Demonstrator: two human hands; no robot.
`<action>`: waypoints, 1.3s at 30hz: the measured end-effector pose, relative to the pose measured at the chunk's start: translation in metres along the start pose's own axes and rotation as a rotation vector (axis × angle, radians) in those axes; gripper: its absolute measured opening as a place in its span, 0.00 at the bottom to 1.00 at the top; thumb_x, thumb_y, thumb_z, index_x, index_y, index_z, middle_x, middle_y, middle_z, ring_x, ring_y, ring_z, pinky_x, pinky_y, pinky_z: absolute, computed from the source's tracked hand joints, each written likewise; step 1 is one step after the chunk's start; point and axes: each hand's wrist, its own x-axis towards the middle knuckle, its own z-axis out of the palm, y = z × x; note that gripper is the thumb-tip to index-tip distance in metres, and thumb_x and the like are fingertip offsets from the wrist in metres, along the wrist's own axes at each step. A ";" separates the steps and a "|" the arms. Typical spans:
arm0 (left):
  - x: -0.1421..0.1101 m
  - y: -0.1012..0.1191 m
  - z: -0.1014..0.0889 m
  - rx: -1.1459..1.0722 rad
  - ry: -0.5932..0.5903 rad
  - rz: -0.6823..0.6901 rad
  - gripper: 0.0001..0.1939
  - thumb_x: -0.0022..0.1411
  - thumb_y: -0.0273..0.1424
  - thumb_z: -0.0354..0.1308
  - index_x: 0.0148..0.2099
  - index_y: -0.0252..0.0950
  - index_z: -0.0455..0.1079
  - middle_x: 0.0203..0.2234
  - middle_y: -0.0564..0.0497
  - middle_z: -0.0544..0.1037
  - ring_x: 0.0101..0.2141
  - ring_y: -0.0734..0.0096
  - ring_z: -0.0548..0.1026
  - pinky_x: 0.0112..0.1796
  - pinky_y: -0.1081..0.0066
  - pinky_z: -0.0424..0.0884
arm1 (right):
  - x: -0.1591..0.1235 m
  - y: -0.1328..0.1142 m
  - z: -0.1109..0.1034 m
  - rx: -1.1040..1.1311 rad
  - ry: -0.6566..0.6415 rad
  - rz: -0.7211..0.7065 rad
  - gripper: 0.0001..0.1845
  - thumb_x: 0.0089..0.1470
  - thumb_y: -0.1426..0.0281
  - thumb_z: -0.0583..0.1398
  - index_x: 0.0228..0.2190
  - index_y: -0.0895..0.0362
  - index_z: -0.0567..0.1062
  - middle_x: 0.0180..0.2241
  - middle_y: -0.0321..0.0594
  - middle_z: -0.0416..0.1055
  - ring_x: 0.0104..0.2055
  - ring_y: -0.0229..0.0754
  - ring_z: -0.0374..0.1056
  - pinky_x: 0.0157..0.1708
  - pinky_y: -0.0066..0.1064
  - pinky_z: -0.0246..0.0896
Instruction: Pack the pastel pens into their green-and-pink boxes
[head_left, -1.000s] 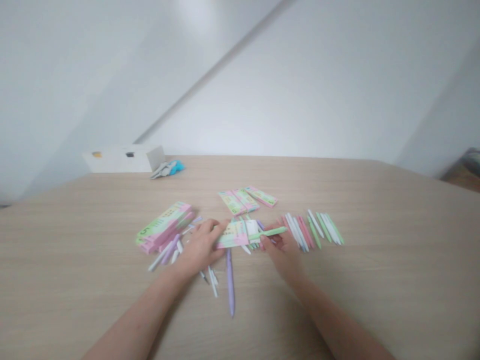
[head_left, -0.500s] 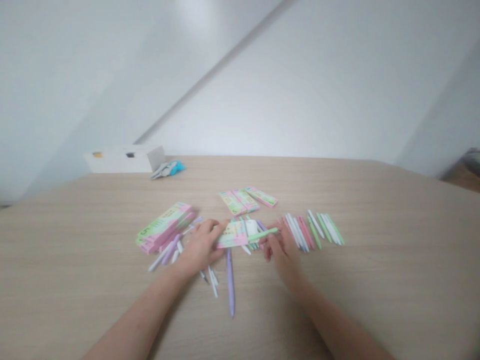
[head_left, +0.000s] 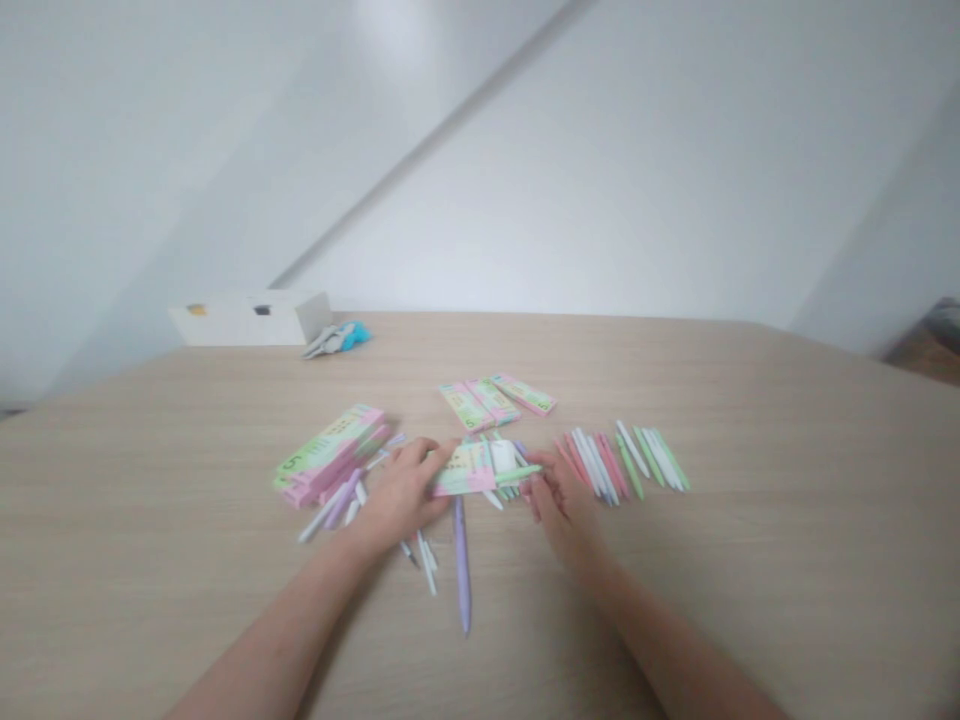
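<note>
Steadying a pink-and-green box [head_left: 466,470] mid-frame, the left hand [head_left: 407,487] grips one end — likely so its flap [head_left: 504,456] faces the right hand [head_left: 564,502], grip narrow at a green pen [head_left: 520,474], pinch unclear

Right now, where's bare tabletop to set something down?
Bare tabletop: right of the pen row; between the rear cartons and wall. Crowded: middle, where left hand, right hand, held carton, loose pens and stacked cartons sit close.

Green pen [head_left: 519,475]: slid deeper into the box [head_left: 466,470], less jutting from its open end than a second ago | right hand [head_left: 568,502]: fingers now round the pen's outer tip, touching I think, blurry from here
</note>
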 end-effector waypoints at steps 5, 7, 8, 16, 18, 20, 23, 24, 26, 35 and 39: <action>0.000 0.001 -0.002 0.002 -0.007 0.014 0.34 0.55 0.31 0.56 0.63 0.44 0.53 0.48 0.46 0.65 0.47 0.57 0.65 0.49 0.60 0.62 | -0.002 -0.003 0.000 -0.163 0.020 -0.104 0.09 0.57 0.69 0.52 0.41 0.56 0.67 0.22 0.31 0.65 0.22 0.35 0.61 0.22 0.25 0.54; 0.000 0.001 -0.002 0.010 -0.010 0.013 0.34 0.54 0.31 0.56 0.63 0.44 0.53 0.48 0.46 0.65 0.47 0.57 0.65 0.49 0.59 0.62 | -0.002 -0.004 -0.002 -0.204 0.003 -0.157 0.10 0.56 0.71 0.52 0.40 0.57 0.68 0.23 0.32 0.65 0.23 0.35 0.62 0.24 0.25 0.55; 0.001 0.000 -0.002 0.014 -0.014 0.013 0.34 0.54 0.30 0.56 0.63 0.44 0.53 0.48 0.46 0.65 0.47 0.57 0.65 0.49 0.59 0.62 | -0.001 -0.004 -0.003 -0.218 -0.016 -0.176 0.09 0.56 0.72 0.53 0.39 0.57 0.69 0.23 0.32 0.65 0.23 0.35 0.62 0.24 0.25 0.55; 0.000 -0.002 -0.001 0.037 -0.026 0.028 0.34 0.54 0.30 0.56 0.62 0.46 0.54 0.49 0.46 0.65 0.47 0.56 0.64 0.49 0.59 0.61 | 0.003 -0.007 -0.007 -0.244 -0.200 -0.188 0.14 0.54 0.74 0.52 0.41 0.57 0.74 0.28 0.38 0.72 0.26 0.36 0.63 0.27 0.27 0.56; 0.000 -0.001 -0.002 0.033 -0.022 0.032 0.34 0.54 0.30 0.56 0.63 0.45 0.54 0.49 0.46 0.65 0.47 0.57 0.65 0.49 0.59 0.61 | 0.002 -0.005 -0.007 -0.245 -0.203 -0.141 0.16 0.54 0.74 0.51 0.43 0.57 0.73 0.26 0.37 0.71 0.25 0.36 0.62 0.26 0.27 0.54; 0.000 -0.001 -0.003 0.026 -0.019 0.034 0.33 0.54 0.30 0.55 0.63 0.45 0.54 0.49 0.46 0.65 0.47 0.57 0.65 0.49 0.59 0.62 | 0.001 -0.002 -0.006 -0.207 -0.197 -0.072 0.17 0.55 0.73 0.50 0.44 0.57 0.71 0.22 0.33 0.67 0.23 0.36 0.60 0.24 0.26 0.51; 0.000 -0.002 -0.002 0.019 -0.014 0.036 0.33 0.54 0.30 0.55 0.62 0.44 0.54 0.49 0.46 0.65 0.47 0.57 0.65 0.49 0.60 0.62 | 0.002 0.006 -0.003 -0.044 -0.195 0.051 0.13 0.57 0.72 0.49 0.43 0.55 0.68 0.19 0.29 0.61 0.20 0.34 0.56 0.20 0.25 0.49; 0.000 -0.003 -0.002 0.018 -0.012 0.035 0.33 0.55 0.30 0.56 0.63 0.44 0.53 0.49 0.46 0.65 0.47 0.57 0.65 0.49 0.60 0.61 | 0.003 0.008 -0.002 0.027 -0.197 0.090 0.11 0.58 0.70 0.49 0.42 0.55 0.66 0.19 0.28 0.61 0.19 0.33 0.56 0.19 0.24 0.49; 0.000 -0.005 -0.001 0.015 -0.009 0.031 0.33 0.55 0.31 0.56 0.63 0.44 0.53 0.49 0.46 0.65 0.48 0.57 0.65 0.50 0.60 0.61 | 0.005 0.011 0.001 0.150 -0.203 0.144 0.08 0.58 0.67 0.51 0.40 0.55 0.63 0.22 0.28 0.63 0.18 0.32 0.56 0.18 0.23 0.50; -0.001 -0.007 -0.003 0.057 -0.012 0.008 0.34 0.54 0.31 0.57 0.63 0.44 0.53 0.50 0.46 0.64 0.48 0.56 0.64 0.49 0.59 0.61 | 0.008 0.010 0.004 0.269 -0.134 0.128 0.09 0.55 0.64 0.56 0.36 0.56 0.67 0.22 0.30 0.66 0.17 0.30 0.56 0.15 0.21 0.49; 0.000 -0.009 -0.003 0.068 -0.011 0.030 0.35 0.54 0.30 0.57 0.63 0.45 0.53 0.49 0.46 0.64 0.48 0.56 0.64 0.50 0.59 0.60 | 0.009 0.011 0.002 0.271 -0.085 0.139 0.09 0.55 0.64 0.57 0.36 0.56 0.67 0.22 0.30 0.66 0.17 0.30 0.56 0.15 0.22 0.50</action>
